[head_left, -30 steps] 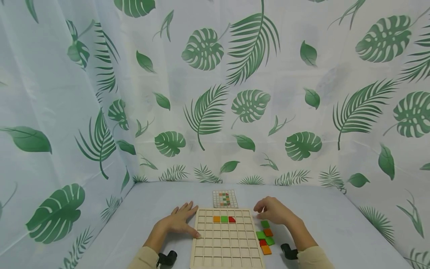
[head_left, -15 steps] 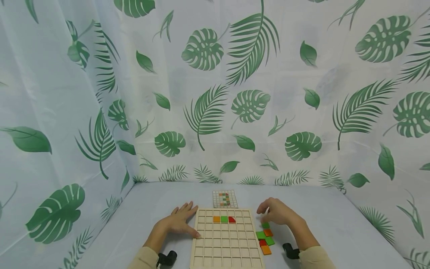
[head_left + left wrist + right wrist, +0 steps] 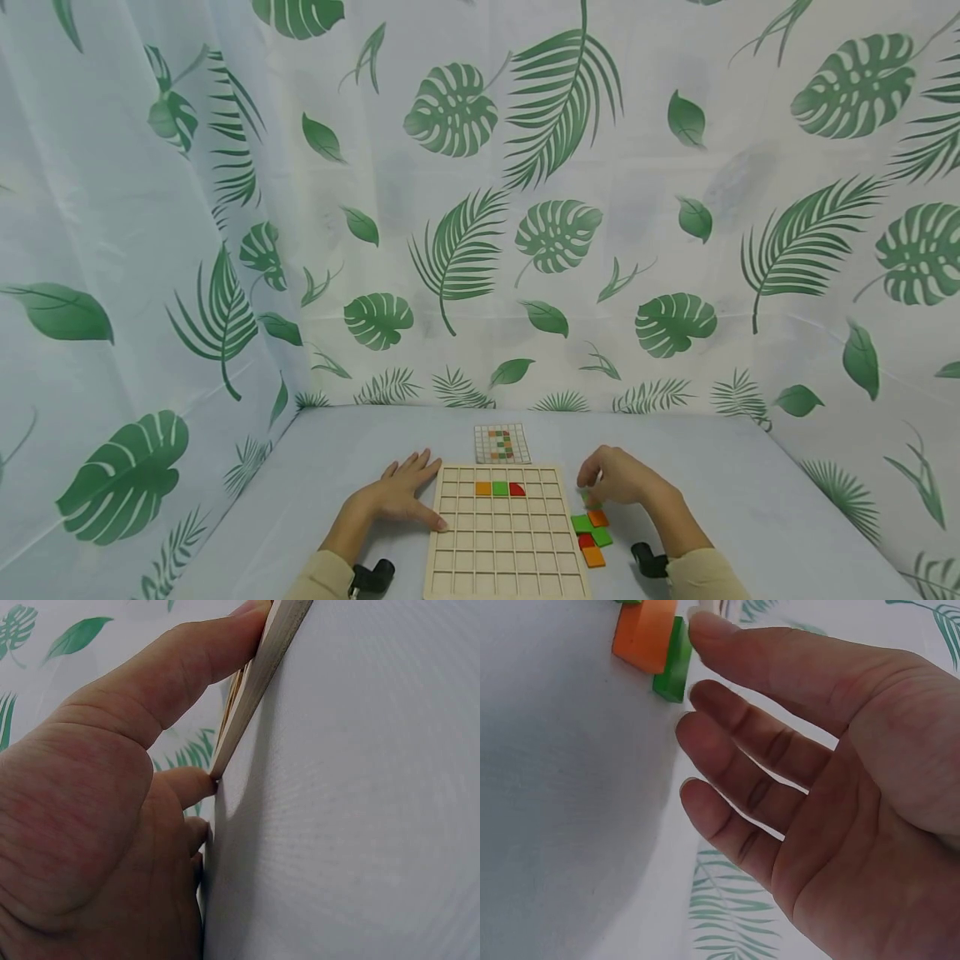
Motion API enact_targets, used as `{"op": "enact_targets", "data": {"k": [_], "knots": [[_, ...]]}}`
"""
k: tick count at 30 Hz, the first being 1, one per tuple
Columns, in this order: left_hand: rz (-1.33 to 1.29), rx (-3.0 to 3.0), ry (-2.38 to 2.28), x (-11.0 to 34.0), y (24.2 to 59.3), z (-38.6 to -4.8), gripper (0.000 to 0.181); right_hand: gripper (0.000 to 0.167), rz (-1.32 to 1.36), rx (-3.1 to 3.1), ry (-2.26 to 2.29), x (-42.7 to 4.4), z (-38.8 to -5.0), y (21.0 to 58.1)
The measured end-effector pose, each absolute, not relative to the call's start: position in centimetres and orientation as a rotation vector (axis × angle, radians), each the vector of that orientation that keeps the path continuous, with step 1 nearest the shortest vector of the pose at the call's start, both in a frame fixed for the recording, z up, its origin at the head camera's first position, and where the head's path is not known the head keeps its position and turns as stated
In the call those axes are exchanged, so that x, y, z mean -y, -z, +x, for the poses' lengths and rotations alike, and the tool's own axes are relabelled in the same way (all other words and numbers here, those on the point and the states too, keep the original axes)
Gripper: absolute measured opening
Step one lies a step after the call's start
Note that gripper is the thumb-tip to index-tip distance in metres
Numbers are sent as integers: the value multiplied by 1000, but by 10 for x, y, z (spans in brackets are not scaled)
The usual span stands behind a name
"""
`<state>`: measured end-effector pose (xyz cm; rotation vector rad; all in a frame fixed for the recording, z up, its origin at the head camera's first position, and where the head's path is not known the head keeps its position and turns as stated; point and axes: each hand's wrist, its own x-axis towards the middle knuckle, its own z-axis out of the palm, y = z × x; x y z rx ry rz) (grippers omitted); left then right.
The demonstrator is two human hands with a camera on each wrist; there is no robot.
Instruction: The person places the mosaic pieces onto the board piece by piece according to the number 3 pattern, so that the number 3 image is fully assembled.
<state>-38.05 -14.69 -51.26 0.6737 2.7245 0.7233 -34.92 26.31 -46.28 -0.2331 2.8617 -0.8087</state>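
In the head view my left hand lies spread beside the wooden grid board, its thumb on the left rim. The left wrist view shows that thumb and another fingertip touching the board's edge. An orange, a green and a red-marked tile sit side by side in one row of the board. My right hand is over a green tile, partly covering it. In the right wrist view my right hand has bent fingers around a green tile, without a visible grip.
Several loose tiles, among them a green one and an orange one, lie by the board's right edge. Behind the board is a small pattern card. A leaf-printed curtain rises behind the table.
My right hand has moved slightly right and down, from beside the board's upper right corner to over the upper green tile. My left hand and the tiles on the board stay put.
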Motion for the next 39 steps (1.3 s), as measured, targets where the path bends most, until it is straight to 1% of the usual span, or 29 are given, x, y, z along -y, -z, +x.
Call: {"op": "enact_targets", "data": {"k": [9, 15, 19, 27, 39], "knots": [[671, -2742, -758, 148, 524, -389, 127, 20, -241, -2874, 765, -259, -348, 465], [669, -2747, -751, 147, 521, -386, 128, 20, -238, -2913, 756, -258, -346, 467], [667, -2734, -726, 146, 509, -378, 123, 22, -253, -2921, 763, -256, -345, 468], [685, -2731, -732, 147, 514, -382, 126, 27, -298, -2963, 810, -251, -347, 472], [696, -2736, -747, 146, 507, -375, 124, 21, -321, -2953, 873, -252, -349, 474]]}}
